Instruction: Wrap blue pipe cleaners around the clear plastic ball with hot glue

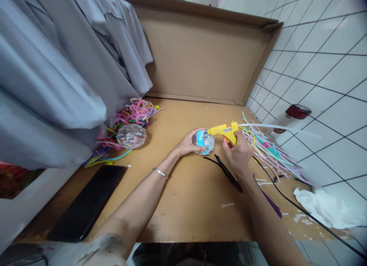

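Observation:
My left hand is closed round a small clear ball wrapped with a light blue strip, holding it on the wooden table. My right hand grips a yellow glue gun, whose nozzle points left and touches the ball's top. The gun's black cord runs off to the lower right. A second clear faceted ball lies to the left, apart from both hands.
A heap of coloured pipe cleaners lies at the left, more pastel ones at the right. A black phone lies front left. Black scissors, white cloth, red-lidded jar, cardboard panel, hanging grey clothes.

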`<action>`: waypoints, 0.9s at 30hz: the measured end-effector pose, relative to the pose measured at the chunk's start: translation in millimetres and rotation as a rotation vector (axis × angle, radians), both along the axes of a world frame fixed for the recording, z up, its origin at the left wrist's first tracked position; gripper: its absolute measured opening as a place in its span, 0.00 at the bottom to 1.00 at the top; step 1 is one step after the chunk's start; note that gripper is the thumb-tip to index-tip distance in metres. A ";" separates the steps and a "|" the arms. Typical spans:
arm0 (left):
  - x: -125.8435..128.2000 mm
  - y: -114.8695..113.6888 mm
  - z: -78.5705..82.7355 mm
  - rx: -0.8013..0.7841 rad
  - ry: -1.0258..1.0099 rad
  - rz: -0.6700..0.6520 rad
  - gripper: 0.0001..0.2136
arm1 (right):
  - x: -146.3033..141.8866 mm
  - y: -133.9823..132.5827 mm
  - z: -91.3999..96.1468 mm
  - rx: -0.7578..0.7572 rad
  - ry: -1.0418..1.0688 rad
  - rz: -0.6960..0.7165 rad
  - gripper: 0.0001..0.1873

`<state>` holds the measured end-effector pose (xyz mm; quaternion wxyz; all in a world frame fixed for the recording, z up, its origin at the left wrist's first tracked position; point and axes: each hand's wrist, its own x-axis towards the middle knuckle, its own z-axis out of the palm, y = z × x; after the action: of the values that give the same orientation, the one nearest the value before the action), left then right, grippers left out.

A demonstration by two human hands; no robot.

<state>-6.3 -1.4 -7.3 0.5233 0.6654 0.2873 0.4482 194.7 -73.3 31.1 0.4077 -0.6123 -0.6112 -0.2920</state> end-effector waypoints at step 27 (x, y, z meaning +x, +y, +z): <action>0.5 -0.3 1.8 0.006 0.005 0.002 0.41 | 0.9 1.1 -1.4 -0.038 0.058 0.006 0.15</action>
<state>-5.8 -1.7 -5.5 0.5203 0.6677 0.2878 0.4479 195.7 -72.1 29.7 0.4143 -0.6262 -0.6066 -0.2612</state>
